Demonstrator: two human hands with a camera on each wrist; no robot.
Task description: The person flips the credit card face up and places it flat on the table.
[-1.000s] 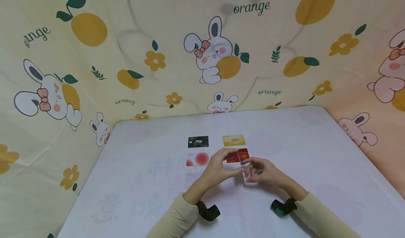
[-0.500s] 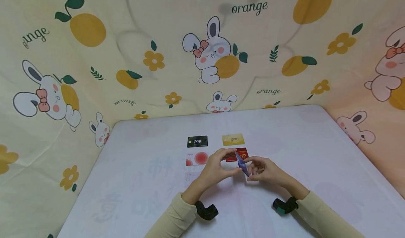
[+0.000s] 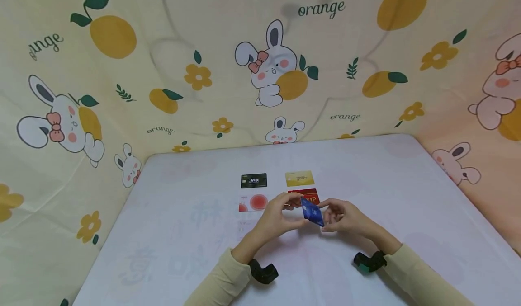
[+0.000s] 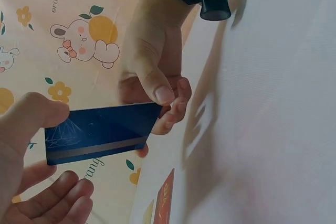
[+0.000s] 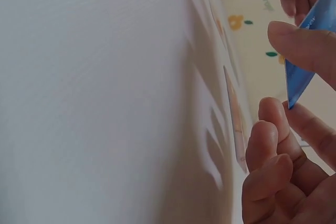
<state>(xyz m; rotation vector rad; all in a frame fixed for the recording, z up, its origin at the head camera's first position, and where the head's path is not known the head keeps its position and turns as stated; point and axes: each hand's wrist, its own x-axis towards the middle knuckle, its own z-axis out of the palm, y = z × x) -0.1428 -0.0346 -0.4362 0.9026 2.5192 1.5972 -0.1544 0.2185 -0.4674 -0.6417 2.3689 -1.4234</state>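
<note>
A blue card (image 3: 312, 212) is held up tilted over the table between both hands. My left hand (image 3: 276, 215) pinches its left end between thumb and forefinger, the other fingers loosely bent behind. At the opposite end, my right hand (image 3: 345, 216) has thumb and forefinger at the card's corner. The left wrist view shows the card's dark blue back with a grey stripe (image 4: 100, 149). Just behind the hands lies a red VIP card (image 3: 307, 195), partly covered by the left fingers and the blue card.
A black Vip card (image 3: 254, 181) and a gold card (image 3: 300, 178) lie farther back. Left of the hands is a white card with a red circle (image 3: 253, 203), and a pale card (image 3: 245, 225) sits partly behind the left wrist. A rabbit-and-orange print curtain (image 3: 228, 71) surrounds the white table (image 3: 183, 197).
The blue card has turned from nearly edge-on to showing its blue face in the head view. My right hand has shifted slightly right; the cards on the table stay put.
</note>
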